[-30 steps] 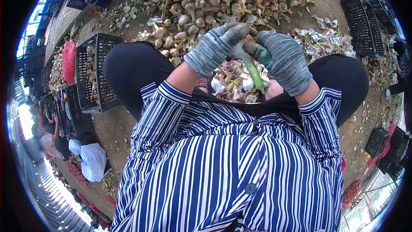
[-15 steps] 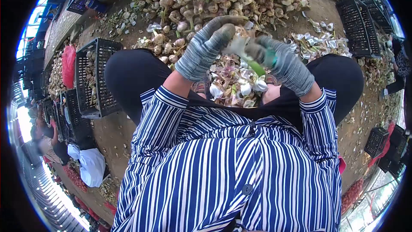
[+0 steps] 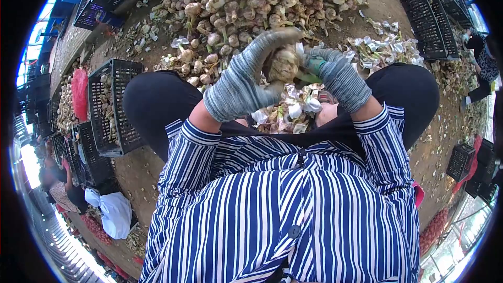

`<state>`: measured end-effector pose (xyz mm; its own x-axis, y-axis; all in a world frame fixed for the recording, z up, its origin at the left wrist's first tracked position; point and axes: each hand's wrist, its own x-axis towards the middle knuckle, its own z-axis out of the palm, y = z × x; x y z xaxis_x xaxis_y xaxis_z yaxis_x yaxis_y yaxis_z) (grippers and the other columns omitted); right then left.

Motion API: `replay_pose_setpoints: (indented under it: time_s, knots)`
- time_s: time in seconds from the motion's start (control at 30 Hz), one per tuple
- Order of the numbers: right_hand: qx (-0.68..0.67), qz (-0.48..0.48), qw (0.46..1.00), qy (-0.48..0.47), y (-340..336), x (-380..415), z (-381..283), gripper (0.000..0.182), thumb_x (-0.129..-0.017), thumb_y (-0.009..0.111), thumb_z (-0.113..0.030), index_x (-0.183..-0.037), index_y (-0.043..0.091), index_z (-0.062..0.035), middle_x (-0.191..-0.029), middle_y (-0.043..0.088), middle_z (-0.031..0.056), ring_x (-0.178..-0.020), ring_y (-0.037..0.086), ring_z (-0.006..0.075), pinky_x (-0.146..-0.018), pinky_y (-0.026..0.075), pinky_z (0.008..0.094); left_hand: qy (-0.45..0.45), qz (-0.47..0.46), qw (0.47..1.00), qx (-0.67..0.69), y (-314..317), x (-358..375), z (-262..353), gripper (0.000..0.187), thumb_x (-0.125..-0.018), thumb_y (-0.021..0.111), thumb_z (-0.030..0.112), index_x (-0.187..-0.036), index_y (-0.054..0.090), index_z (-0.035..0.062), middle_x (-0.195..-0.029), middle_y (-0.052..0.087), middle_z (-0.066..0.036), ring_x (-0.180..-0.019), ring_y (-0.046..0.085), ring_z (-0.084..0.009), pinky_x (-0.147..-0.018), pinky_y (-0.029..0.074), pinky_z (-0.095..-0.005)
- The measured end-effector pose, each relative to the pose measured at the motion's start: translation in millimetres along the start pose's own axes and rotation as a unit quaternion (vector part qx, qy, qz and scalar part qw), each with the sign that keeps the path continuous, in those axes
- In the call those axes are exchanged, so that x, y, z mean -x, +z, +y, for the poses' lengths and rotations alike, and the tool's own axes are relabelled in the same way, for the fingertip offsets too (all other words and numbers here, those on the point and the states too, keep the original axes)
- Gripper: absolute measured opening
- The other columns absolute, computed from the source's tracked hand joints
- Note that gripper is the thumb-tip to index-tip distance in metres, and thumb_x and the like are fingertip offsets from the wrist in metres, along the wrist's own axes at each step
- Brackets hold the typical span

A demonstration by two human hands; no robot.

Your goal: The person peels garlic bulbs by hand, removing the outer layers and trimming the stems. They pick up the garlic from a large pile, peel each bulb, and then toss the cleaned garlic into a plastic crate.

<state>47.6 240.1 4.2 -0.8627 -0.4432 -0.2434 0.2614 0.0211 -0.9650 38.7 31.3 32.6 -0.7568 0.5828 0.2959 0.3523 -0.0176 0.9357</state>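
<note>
A garlic bulb (image 3: 284,64) with dirty, streaked skin sits in my left hand (image 3: 243,76), between the curved fingers above and the thumb below. My left hand wears a grey knitted glove and is blurred at the fingertips. Close on the bulb's right side is my right hand (image 3: 338,76), also gloved in grey, its fingers closed. Something green (image 3: 310,78) shows at those fingers; its kind is hard to make out. Below both hands, a heap of white and purplish garlic peelings (image 3: 285,115) lies between my feet.
A big pile of garlic bulbs (image 3: 246,0) lies ahead on the dirt floor. More peelings (image 3: 385,52) are scattered at its right. Black plastic crates stand left (image 3: 112,107) and right (image 3: 429,23). Other people (image 3: 482,63) are at the far sides.
The left hand has opened wider and turned, so the garlic bulb now shows between its fingers and thumb. The right hand has moved slightly and stays close beside it.
</note>
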Motion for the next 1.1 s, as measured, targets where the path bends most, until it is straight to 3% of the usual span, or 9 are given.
replay_pose_setpoints:
  time_s: [0.2,0.27,0.37,0.47,0.67,0.83,0.93,1.0,1.1]
  knots:
    - [0.418,0.155,0.878,-0.176,11,4,-17,0.029,-0.084,0.055,-0.015,-0.107,0.058,0.0018,-0.092,0.063,0.0174,-0.082,0.063,0.0233,-0.074,0.05,0.0318,-0.149,0.122,0.977,0.092,11,2,-24,0.076,-0.07,0.074,0.023,-0.13,0.034,-0.0018,-0.127,0.042,-0.018,-0.118,0.044,-0.0271,-0.097,0.039,-0.035]
    - [0.369,0.164,0.901,-0.157,11,1,-3,0.031,-0.082,0.056,-0.014,-0.108,0.058,0.0027,-0.092,0.062,0.0197,-0.082,0.062,0.0277,-0.074,0.05,0.0336,-0.299,0.13,0.943,0.064,15,0,-23,0.089,-0.064,0.078,0.04,-0.13,0.034,-0.0026,-0.123,0.046,-0.018,-0.112,0.047,-0.025,-0.091,0.043,-0.0349]
    - [0.436,0.188,0.853,-0.218,13,1,3,0.025,-0.085,0.057,-0.015,-0.106,0.061,-0.0013,-0.085,0.065,0.015,-0.073,0.063,0.0191,-0.066,0.049,0.0297,-0.252,0.097,0.952,-0.147,10,-2,-23,0.076,-0.064,0.077,0.035,-0.122,0.046,-0.002,-0.118,0.049,-0.016,-0.104,0.051,-0.0224,-0.086,0.045,-0.0335]
    - [0.205,0.143,0.964,-0.086,9,6,-8,0.027,-0.084,0.057,-0.015,-0.106,0.06,0.0007,-0.088,0.065,0.0147,-0.078,0.063,0.0189,-0.071,0.05,0.0283,-0.191,0.04,0.95,-0.242,5,-5,-15,0.065,-0.062,0.076,0.026,-0.117,0.053,0.0018,-0.115,0.051,-0.015,-0.103,0.053,-0.0217,-0.088,0.044,-0.0315]
    - [0.224,0.19,0.956,-0.013,2,4,-20,0.026,-0.084,0.055,-0.018,-0.101,0.061,0.0011,-0.084,0.065,0.0164,-0.067,0.061,0.02,-0.061,0.05,0.03,-0.233,0.035,0.939,0.249,1,1,-9,0.073,-0.059,0.075,0.033,-0.121,0.048,0.0044,-0.105,0.057,-0.008,-0.096,0.056,-0.0165,-0.084,0.046,-0.0281]
    - [0.468,0.181,0.865,-0.028,-13,4,-12,0.027,-0.086,0.052,-0.022,-0.104,0.059,-0.0023,-0.081,0.063,0.0178,-0.067,0.062,0.0257,-0.061,0.049,0.0368,-0.195,0.073,0.905,0.371,1,5,-16,0.069,-0.061,0.073,0.029,-0.12,0.046,0.0048,-0.108,0.055,-0.013,-0.097,0.058,-0.0242,-0.085,0.049,-0.0321]
    - [0.6,0.058,0.791,0.11,-8,5,-14,0.026,-0.087,0.051,-0.023,-0.104,0.06,-0.0056,-0.086,0.063,0.0165,-0.078,0.062,0.0301,-0.071,0.049,0.0392,-0.223,0.065,0.843,0.484,-5,2,-16,0.08,-0.062,0.075,0.035,-0.125,0.039,0.0011,-0.118,0.048,-0.023,-0.102,0.055,-0.0367,-0.082,0.053,-0.0435]
    - [0.621,-0.094,0.77,0.114,-13,12,1,0.03,-0.086,0.052,-0.029,-0.103,0.061,-0.007,-0.091,0.064,0.0162,-0.083,0.062,0.0302,-0.076,0.049,0.0372,-0.182,0.05,0.689,0.699,-14,7,-26,0.085,-0.065,0.073,0.042,-0.127,0.034,-0.0019,-0.12,0.045,-0.027,-0.103,0.053,-0.0402,-0.081,0.052,-0.0487]
    - [0.565,-0.11,0.788,0.221,9,11,-36,0.033,-0.082,0.058,-0.033,-0.096,0.063,-0.0032,-0.092,0.063,0.0156,-0.083,0.062,0.0279,-0.074,0.049,0.0332,-0.177,0.18,0.79,0.558,-14,5,-26,0.085,-0.065,0.073,0.044,-0.125,0.036,-0.0045,-0.116,0.048,-0.026,-0.1,0.056,-0.0367,-0.078,0.054,-0.0469]
